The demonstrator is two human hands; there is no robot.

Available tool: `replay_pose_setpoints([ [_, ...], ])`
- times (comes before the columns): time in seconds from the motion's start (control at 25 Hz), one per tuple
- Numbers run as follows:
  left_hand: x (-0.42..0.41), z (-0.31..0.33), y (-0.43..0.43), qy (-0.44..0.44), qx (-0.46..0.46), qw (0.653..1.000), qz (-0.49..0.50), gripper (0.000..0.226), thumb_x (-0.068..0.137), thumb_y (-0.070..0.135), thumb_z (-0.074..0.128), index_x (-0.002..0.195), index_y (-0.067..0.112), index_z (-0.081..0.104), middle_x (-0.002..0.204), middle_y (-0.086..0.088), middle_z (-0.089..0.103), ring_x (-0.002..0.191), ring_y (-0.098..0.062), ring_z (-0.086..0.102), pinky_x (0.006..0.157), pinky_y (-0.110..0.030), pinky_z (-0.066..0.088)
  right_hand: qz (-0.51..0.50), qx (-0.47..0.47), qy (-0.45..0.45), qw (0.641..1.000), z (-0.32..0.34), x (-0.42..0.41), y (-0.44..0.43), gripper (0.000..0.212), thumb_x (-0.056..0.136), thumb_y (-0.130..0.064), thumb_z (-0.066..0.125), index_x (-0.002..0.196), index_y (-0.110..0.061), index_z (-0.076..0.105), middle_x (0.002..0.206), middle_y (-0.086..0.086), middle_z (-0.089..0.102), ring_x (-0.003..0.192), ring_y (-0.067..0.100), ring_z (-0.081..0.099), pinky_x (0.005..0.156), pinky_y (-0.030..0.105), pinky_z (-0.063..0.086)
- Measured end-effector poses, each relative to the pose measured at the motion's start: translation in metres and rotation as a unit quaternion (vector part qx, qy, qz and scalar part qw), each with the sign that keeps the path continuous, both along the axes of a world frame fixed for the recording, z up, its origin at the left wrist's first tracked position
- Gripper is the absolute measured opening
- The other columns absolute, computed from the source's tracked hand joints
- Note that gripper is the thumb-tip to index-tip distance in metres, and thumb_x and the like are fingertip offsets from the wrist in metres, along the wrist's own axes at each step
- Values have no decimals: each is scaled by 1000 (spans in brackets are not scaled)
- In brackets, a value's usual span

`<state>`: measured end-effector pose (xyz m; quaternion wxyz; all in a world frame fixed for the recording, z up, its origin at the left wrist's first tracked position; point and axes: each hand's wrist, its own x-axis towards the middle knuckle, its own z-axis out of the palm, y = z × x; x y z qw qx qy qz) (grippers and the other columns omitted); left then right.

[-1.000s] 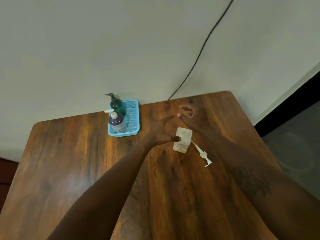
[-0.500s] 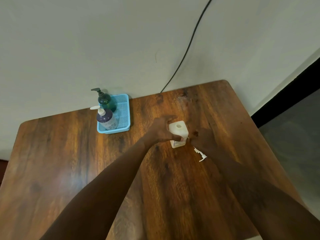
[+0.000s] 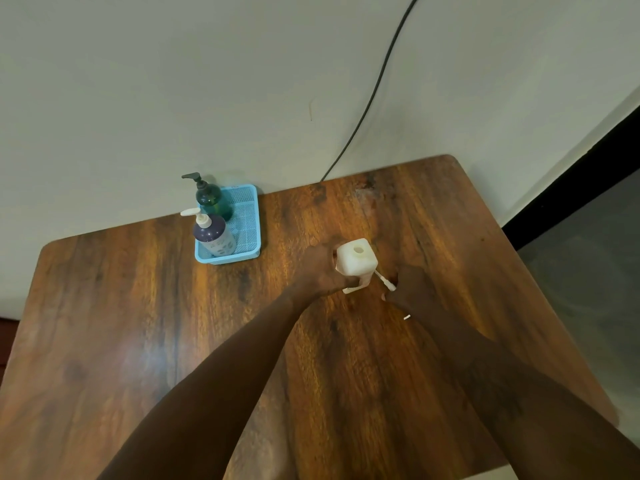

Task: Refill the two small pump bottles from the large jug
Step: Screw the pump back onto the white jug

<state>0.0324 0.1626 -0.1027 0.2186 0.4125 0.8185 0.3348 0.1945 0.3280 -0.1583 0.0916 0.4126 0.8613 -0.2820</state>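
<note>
right, the big brown wooden table point(image 3: 138, 323) with its rounded corners fills the view, set against a pale plain wall point(image 3: 173, 81), and a strip of dark grey floor point(image 3: 588, 258) shows off to its right. two bare forearms point(image 3: 225, 375) come in from the near edge and reach to the middle of the wood.

at the back left, close to the wall, sits a light blue plastic mesh tray point(image 3: 228, 259). two bottles stand upright in its left half, nozzles pointing left: the dark green pump bottle with a black pump point(image 3: 211, 199) at the back, the purple pump bottle with a white pump point(image 3: 213, 235) just in front of it.

right of the tray and apart from it, the white square plastic bottle point(image 3: 356, 261) stands upright on the table, its round mouth open at the top. the left hand point(image 3: 322, 271) is grasping it from its left side, thumb across the lower near face.

just beside it, the right hand point(image 3: 412, 289) lies knuckles up over the white pump head with its thin dip tube point(image 3: 384, 282), which is down on the wood. the tube pokes out from under the fingers toward the bottle's base, and a bit of nozzle shows by the wrist. whether that hand is grasping the pump or only covering it, i can't tell from here.

a thin black cable point(image 3: 374, 95) runs down the wall and drops behind the table's back edge.
</note>
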Motion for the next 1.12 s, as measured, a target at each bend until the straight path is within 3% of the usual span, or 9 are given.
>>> replay_pose_setpoints([
  [0.16,-3,3,-6,0,19,1000,18,83,64,53,86,136,19,60,130,2,68,118,-11,63,91,-37,60,21,-24,10,999,5,1,2,28,72,-20,88,82,-15,62,82,-1,62,65,6,53,52,20,36],
  [0.28,-6,11,-17,-2,30,999,39,85,66,49,88,139,17,57,133,0,65,123,-15,60,95,-35,58,-11,-5,101,995,18,-5,1,19,72,-24,86,81,-15,73,77,-3,68,65,6,60,57,23,47],
  [0.4,-12,23,-28,11,25,997,69,82,67,39,93,137,17,57,132,-1,65,122,-18,60,95,-30,54,-19,-19,173,985,52,-15,0,9,78,-27,82,78,-21,76,70,-9,69,64,3,62,57,20,42],
  [0.56,-24,37,-44,27,-32,992,120,86,66,44,92,138,18,55,133,-3,65,123,-22,60,96,-34,53,-11,-75,207,975,102,-33,-8,20,93,-32,68,76,-22,67,66,-9,63,55,-1,59,49,16,41],
  [0.72,-32,50,-55,23,-34,983,178,87,65,42,93,139,18,54,133,-4,64,124,-23,59,93,-31,50,11,-171,240,955,144,-47,-16,16,97,-33,65,100,-17,68,73,9,69,54,16,65,49,27,51],
  [0.8,-34,56,-60,22,-22,978,205,88,67,39,92,142,18,51,137,-5,62,127,-24,56,98,-34,49,43,-157,270,949,159,-51,-19,20,92,-27,73,109,-16,73,73,8,72,51,17,64,49,28,52],
  [0.92,-38,58,-70,10,-11,969,247,86,69,39,91,142,18,51,139,-4,59,128,-23,55,104,-38,48,82,-105,318,939,169,-57,-24,17,85,-20,81,102,-18,77,81,-3,70,60,12,62,52,25,52],
  [1.12,-40,58,-85,15,-4,960,278,80,72,37,89,139,18,50,135,-4,60,125,-22,56,99,-39,54,113,-71,303,944,174,-62,-25,18,82,-18,83,99,-18,79,81,-9,72,58,-1,63,50,17,50],
])
